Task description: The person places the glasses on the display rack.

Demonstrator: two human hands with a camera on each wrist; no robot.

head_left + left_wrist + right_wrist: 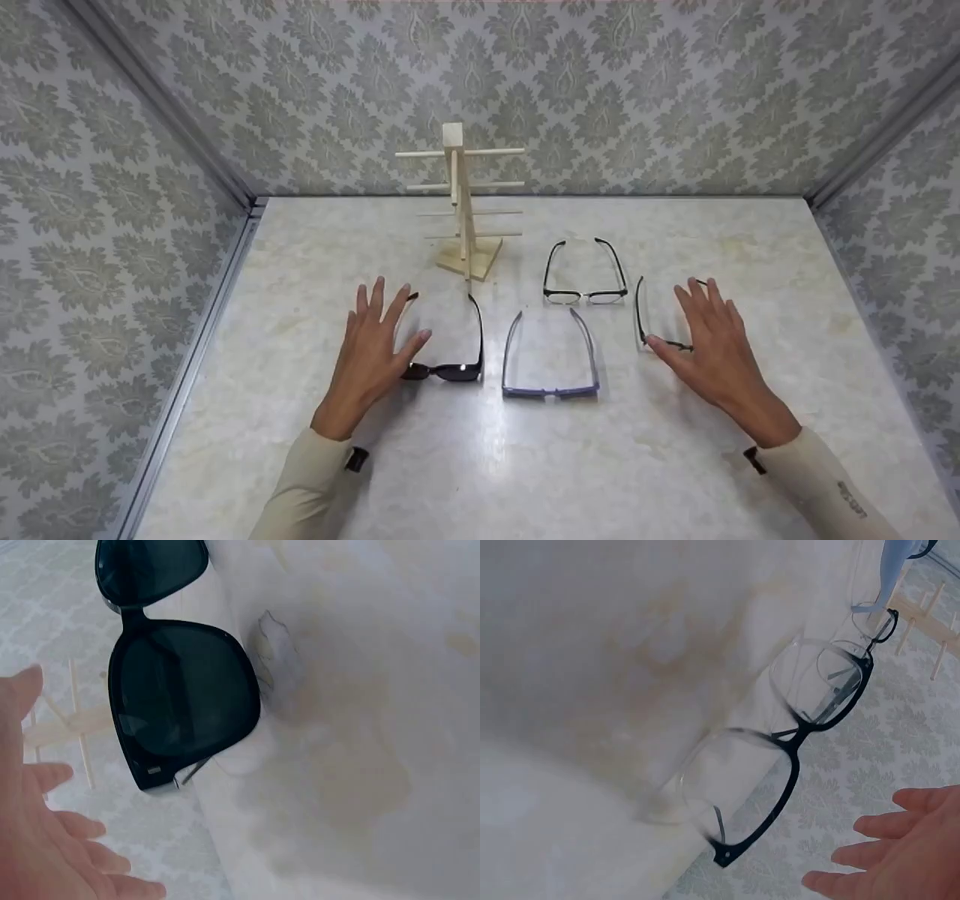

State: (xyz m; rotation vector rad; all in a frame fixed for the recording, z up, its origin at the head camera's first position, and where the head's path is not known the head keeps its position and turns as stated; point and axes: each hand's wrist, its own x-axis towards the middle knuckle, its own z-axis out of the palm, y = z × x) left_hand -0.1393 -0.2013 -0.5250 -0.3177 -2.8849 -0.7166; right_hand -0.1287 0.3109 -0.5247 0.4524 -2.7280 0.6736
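My left hand (371, 349) is spread with straight fingers over the left part of the black sunglasses (459, 372), hiding one lens edge and much of a temple arm. In the left wrist view the dark lenses of the sunglasses (184, 690) stand beside the fingers. Over on the right, my right hand (712, 349) is spread above a pair of black-framed clear glasses (640, 315), covering part of them. The right wrist view shows these clear glasses (795, 742) apart from the fingertips. Between the hands lie blue-framed glasses (551, 392), temple arms pointing away.
Behind them are black half-rim glasses (585, 295) with unfolded arms. A wooden display stand (463, 202) with several crossbars rises at the back of the marbled table (480, 465). Patterned wall panels (570, 82) enclose the back and both sides.
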